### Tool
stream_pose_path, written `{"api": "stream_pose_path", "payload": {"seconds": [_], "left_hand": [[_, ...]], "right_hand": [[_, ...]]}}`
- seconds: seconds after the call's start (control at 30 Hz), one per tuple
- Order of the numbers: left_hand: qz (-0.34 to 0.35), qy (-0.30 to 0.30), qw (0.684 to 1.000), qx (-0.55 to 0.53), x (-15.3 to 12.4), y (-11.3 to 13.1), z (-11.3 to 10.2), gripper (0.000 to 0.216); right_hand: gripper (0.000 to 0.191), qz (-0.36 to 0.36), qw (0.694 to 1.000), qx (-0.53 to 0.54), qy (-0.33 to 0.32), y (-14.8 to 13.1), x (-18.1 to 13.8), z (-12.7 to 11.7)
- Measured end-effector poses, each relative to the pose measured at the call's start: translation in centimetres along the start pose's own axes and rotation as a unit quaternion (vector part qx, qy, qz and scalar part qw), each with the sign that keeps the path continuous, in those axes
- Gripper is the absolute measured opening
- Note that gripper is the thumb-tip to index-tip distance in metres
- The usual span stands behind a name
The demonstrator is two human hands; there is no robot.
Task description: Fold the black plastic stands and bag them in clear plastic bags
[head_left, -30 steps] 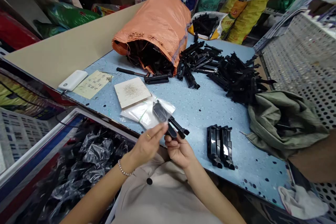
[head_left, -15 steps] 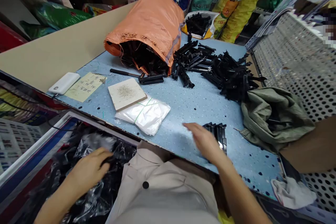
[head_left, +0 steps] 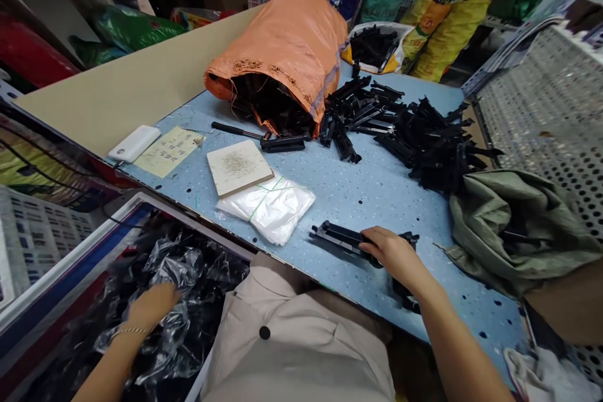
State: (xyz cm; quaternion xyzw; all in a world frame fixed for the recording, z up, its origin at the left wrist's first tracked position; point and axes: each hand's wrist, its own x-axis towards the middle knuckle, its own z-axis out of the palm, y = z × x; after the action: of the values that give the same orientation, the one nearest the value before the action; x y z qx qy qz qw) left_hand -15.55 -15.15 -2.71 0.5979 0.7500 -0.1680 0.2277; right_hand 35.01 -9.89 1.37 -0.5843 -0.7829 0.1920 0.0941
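Observation:
Over the blue table, my right hand is closed around the right end of long black slotted parts, a pair or so lying side by side and pointing left. More of these black parts lie behind and below that hand, partly covered by it. My left hand is low in the bin at the left, among clear plastic bags with dark contents. Its fingers are blurred and partly hidden, so I cannot see whether it grips a bag. Clear plastic bags tied with green string lie left of my right hand.
An orange sack spills black parts toward a loose heap. A hammer, a wooden block, a paper note and a white power bank lie on the table. A green sack stands at the right.
My right hand, held open beside the row of black parts before, now grips some turned sideways. My left hand has moved down and slightly left in the bin. The view has shifted left.

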Motion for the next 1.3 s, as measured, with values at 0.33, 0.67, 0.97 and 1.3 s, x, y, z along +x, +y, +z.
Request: {"api": "stream_pose_path", "payload": {"seconds": [0.33,0.67,0.97,1.3], "left_hand": [[0.355,0.282,0.881,-0.134,4.4,21.5,-6.4,0.014],[0.203,-0.069,0.726,-0.654,7.7,18.7,-8.3,0.033],[0.342,0.225,0.786,-0.462,5.1,16.9,-9.2,0.013],[0.389,0.266,0.793,-0.386,5.2,17.6,-8.5,0.032]], "right_hand": [[0.038,0.197,0.861,0.461,0.084,-5.1,2.2,3.4],[0.030,0.178,0.586,0.790,-0.029,-10.6,5.9,4.0],[0.026,0.217,0.563,0.796,0.048,-12.6,11.0,6.5],[0.028,0.219,0.568,0.783,-0.125,-11.8,3.5,5.2]]}}
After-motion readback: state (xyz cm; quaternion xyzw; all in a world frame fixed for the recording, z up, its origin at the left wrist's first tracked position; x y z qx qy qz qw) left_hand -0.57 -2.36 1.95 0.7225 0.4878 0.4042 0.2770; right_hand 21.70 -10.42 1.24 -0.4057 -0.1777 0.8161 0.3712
